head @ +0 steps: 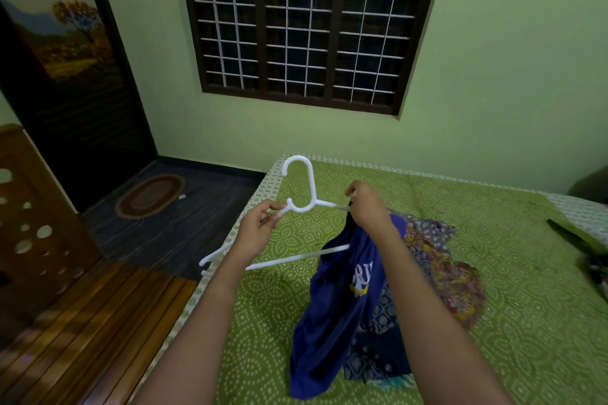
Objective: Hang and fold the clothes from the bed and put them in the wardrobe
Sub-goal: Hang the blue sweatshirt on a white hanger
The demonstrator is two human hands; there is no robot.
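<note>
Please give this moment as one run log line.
left hand holds hanger; right hand pinches shirt at hanger; pile on bed

1. Only the person's two arms showed, rising into the picture from its bottom edge; the rest of the body lay outside the view.
2. The left forearm (210,306) was bare along its whole visible length, up to the wrist.
3. The right forearm (427,306) was bare in the same way.
4. The left hand (260,228) was bare, its back and knuckles in view.
5. The right hand (370,210) was bare too, and slightly blurred.
6. Both arms looked broad at the bottom edge and narrowed toward the wrists.
</note>
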